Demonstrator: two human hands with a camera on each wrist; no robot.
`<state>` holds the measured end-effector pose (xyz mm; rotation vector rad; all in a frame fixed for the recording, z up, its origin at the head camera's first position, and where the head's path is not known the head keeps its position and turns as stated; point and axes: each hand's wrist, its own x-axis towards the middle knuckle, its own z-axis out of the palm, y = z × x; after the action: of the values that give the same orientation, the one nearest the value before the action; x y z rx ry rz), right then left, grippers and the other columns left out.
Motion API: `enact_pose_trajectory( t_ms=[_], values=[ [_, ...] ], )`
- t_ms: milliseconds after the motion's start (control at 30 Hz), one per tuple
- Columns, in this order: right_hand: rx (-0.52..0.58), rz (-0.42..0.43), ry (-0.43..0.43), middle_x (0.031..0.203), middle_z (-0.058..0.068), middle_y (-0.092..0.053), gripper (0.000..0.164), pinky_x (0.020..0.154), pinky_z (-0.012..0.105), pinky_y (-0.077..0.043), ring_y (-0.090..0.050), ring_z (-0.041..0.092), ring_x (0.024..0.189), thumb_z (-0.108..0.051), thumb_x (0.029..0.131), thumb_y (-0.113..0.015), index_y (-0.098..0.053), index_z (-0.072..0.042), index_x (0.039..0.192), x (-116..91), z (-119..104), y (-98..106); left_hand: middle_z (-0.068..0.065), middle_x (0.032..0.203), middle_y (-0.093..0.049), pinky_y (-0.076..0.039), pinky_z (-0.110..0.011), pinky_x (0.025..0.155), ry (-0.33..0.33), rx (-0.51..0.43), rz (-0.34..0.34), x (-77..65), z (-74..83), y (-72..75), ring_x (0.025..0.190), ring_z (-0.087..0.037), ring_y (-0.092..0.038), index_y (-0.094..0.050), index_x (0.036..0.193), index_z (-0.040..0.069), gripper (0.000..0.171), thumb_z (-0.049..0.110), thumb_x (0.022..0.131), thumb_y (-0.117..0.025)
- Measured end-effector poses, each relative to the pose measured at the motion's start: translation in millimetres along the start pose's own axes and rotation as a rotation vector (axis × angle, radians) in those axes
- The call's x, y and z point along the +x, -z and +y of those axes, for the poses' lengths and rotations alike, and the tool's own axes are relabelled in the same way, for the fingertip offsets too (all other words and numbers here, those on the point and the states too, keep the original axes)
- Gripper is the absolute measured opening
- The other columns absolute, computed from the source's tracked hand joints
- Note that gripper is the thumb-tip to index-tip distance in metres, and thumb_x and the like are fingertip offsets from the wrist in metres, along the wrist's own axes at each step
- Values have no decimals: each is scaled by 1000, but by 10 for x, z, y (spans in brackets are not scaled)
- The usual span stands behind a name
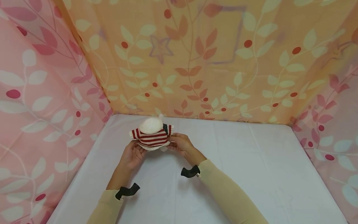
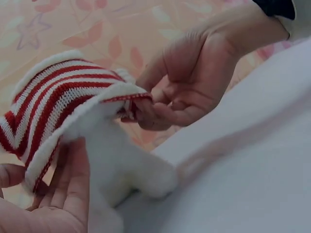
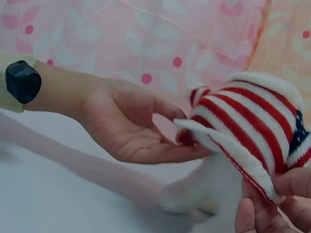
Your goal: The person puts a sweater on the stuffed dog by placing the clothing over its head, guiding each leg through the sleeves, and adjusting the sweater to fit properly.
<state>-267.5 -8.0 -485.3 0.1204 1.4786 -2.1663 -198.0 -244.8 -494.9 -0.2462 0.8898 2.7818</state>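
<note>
A white plush toy (image 3: pixel 221 182) wearing a red-and-white striped knitted sweater (image 1: pixel 153 139) is held near the far edge of the worktop (image 1: pixel 251 174), left of the middle in the head view. The left hand (image 1: pixel 134 155) pinches the sweater's pale hem on one side, its fingers tucked beneath the knit and its thumb outside. The right hand (image 1: pixel 183 144) pinches the same hem on the opposite side, thumb on the outer face, fingertips under the edge. Between them the hem stands away from the plush body, and the toy's white legs show below it. Whether those legs touch the worktop is hard to tell. A navy patch (image 3: pixel 297 133) with white specks sits on the sweater near the sleeve on the right hand's side, and the rounded white head rises above the collar.

Both forearms wear light beige sleeves (image 1: pixel 232 189), each with a black wrist mount (image 1: pixel 190 171) at the cuff. A white cloth covers the worktop. Behind hangs an orange leaf-print curtain (image 1: pixel 179 62), with pink leaf-print curtains (image 1: pixel 42 124) along both sides.
</note>
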Motion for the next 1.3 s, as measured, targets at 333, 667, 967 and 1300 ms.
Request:
enact_pose_trajectory(
  t_ms=[333,667,967,1300],
  values=[
    [-306,-58,10,110,12,-74,28,94,44,-55,-73,22,92,-7,95,-70,-67,0,122,4,-297,181,-7,106,-72,-53,-42,97,-11,470,95,-19,258,142,99,-23,-72,-46,126,11,28,32,112,-35],
    [-754,23,306,114,12,-70,25,89,43,-52,-66,25,99,-14,94,-72,-73,-7,117,-106,-895,64,-3,115,-68,-54,-29,85,-241,1070,339,-116,740,-154,110,-19,-63,-48,137,9,45,42,106,-49],
    [-1001,-65,509,115,12,-69,30,81,38,-56,-66,29,101,-17,91,-74,-72,-3,118,-176,-1123,-231,-24,143,-51,-40,-59,104,-308,1451,162,-52,938,-654,132,-40,-46,-46,144,7,53,38,103,-58],
    [-1213,-119,567,119,11,-66,26,78,32,-54,-62,23,98,-26,91,-76,-73,-10,112,-135,-1067,-566,-26,145,-46,-44,-61,101,-158,1661,-8,120,897,-885,133,-45,-41,-47,143,8,57,39,99,-65]
  ],
)
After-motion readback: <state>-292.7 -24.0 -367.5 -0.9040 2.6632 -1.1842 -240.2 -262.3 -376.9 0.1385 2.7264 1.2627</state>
